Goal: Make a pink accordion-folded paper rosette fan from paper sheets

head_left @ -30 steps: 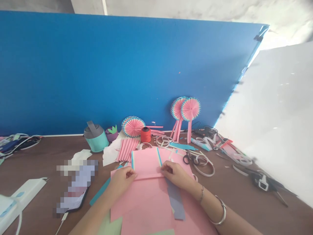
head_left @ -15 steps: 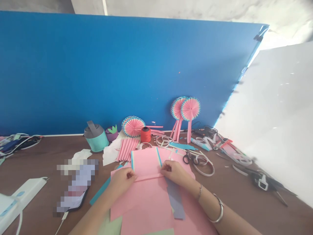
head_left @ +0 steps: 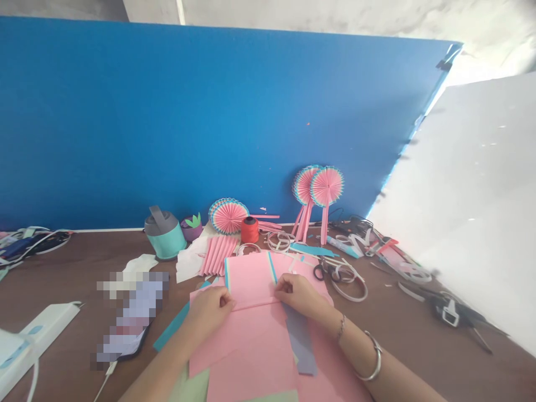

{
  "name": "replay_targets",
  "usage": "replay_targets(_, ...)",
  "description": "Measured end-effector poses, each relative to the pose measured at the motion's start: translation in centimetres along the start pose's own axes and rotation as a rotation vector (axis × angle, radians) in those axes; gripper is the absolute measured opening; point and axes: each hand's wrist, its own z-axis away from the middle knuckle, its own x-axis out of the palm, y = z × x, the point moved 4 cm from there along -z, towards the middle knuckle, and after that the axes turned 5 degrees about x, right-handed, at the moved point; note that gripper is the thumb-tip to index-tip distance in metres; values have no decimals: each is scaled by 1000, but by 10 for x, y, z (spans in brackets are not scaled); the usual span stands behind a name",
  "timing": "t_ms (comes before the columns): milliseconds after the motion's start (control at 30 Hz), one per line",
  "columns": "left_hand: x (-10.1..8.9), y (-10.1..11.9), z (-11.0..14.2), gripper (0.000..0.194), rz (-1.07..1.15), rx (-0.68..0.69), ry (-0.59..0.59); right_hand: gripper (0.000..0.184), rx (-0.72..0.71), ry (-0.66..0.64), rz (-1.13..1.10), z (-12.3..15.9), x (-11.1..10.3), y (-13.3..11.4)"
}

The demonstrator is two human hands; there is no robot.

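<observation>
Broadly, the worktop [head_left: 419,357] carries pink sheets [head_left: 251,357]; on them lies the blue-edged pink paper [head_left: 250,279]; the left hand [head_left: 209,306] and right hand [head_left: 300,297] pinch its folded near edge between closed fingers [head_left: 227,305]. Beyond stands a red spool [head_left: 249,231]

Teal container [head_left: 168,244] beside small purple pot [head_left: 191,232].

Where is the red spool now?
In the head view, the red spool stands just left of centre, before the blue panel, right of a pink rosette.
</observation>
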Motion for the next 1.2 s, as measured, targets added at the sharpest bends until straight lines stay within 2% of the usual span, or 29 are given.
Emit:
replay_targets(433,-5,11,5,11,-104,53,3,9,1,11,85,3,2,0)
replay_targets(533,-4,17,7,15,-175,184,27,8,-67,37,174,7,2,-4)
replay_targets(700,3,30,15,52,-259,455,-30,23,-305,117,389,16,5,-18)
replay_targets(867,9,30,17,55,-285,556,-33,45,-567,-11,613,23,19,-24)
replay_targets(1033,6,32,15,48,-307,583,-43,48,-583,-63,675,24,16,-27)
replay_targets(1200,-4,26,13,44,-321,556,-46,28,-537,-36,721,27,4,-31)
